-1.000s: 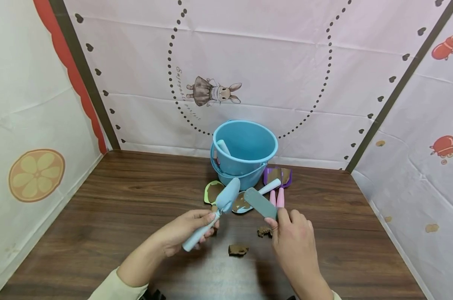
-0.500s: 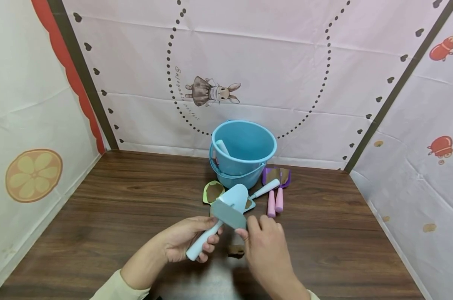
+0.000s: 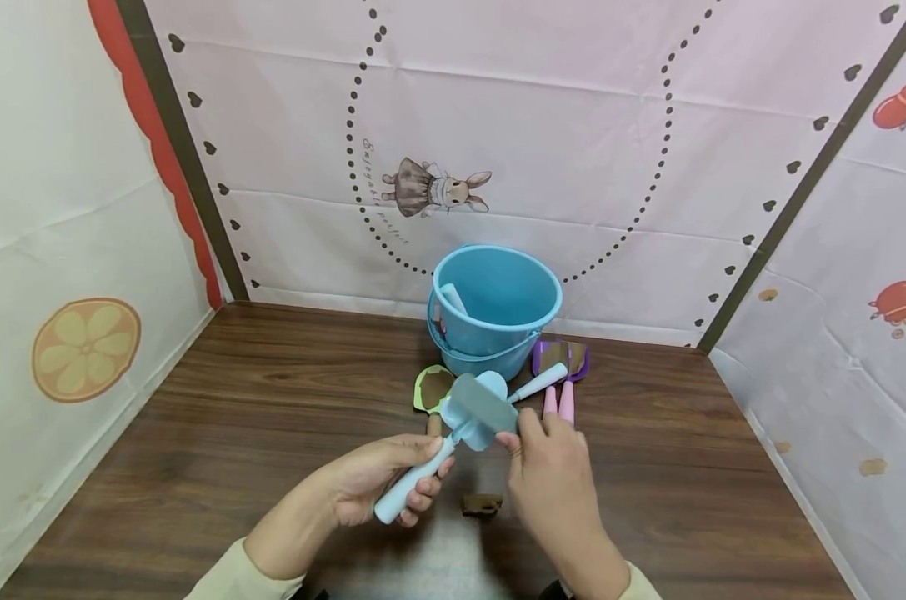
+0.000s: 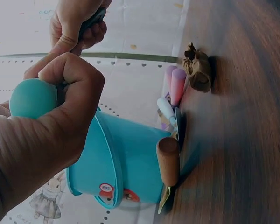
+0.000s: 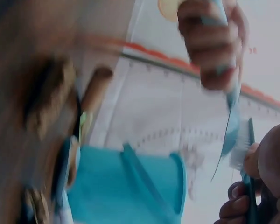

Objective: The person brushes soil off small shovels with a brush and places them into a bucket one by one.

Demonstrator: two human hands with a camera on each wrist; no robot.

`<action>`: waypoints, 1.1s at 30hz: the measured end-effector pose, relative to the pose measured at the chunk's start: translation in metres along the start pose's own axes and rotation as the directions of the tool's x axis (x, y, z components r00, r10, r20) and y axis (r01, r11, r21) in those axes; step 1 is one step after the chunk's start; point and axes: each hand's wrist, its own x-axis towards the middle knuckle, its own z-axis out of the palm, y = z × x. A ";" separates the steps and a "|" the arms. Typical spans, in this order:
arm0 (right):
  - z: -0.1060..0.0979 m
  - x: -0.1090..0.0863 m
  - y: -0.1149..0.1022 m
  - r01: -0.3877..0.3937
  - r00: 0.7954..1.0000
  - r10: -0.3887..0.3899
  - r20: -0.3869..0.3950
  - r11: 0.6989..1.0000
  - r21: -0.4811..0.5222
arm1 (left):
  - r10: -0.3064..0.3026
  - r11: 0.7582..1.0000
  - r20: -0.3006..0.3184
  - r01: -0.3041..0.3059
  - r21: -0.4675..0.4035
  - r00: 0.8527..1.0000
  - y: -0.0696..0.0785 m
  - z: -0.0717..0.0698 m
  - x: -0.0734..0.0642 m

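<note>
My left hand (image 3: pixel 381 479) grips the pale blue handle of a trowel (image 3: pixel 415 483), its blade tilted up over the table. In my right hand (image 3: pixel 553 479) is a brush (image 3: pixel 486 404) with a flat grey-green back, which overlaps the trowel blade in the head view. White bristles (image 5: pixel 241 144) of the brush point toward the blade in the right wrist view. The left wrist view shows the rounded end of the trowel handle (image 4: pixel 33 99) inside the left fist; the blade is hidden there.
Behind the hands stands a blue bucket (image 3: pixel 490 335) with a pale handle (image 3: pixel 454 298) inside. Around it lie a green-rimmed shovel (image 3: pixel 433 388), another pale blue tool (image 3: pixel 543 381) and purple shovels with pink handles (image 3: pixel 567 404). A crumpled brown piece (image 3: pixel 483 504) lies on the wooden table (image 3: pixel 287 392).
My right hand has brought the brush left onto the trowel blade, then shifted it slightly along the blade. My left hand has turned the trowel so its blade faces up more.
</note>
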 end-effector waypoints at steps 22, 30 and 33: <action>-0.015 0.001 -0.006 0.003 0.994 -0.012 0.105 0.997 0.083 | 0.032 0.999 0.097 -0.030 -0.016 0.995 0.003 -0.001 0.000; -0.025 0.017 0.026 -0.166 0.981 0.163 0.102 0.986 0.024 | 0.022 1.000 0.113 -0.023 0.004 0.993 0.004 -0.001 -0.002; -0.028 0.013 0.015 -0.105 0.990 0.099 0.097 0.993 0.055 | 0.023 1.000 0.083 -0.022 -0.008 0.996 0.005 -0.002 -0.001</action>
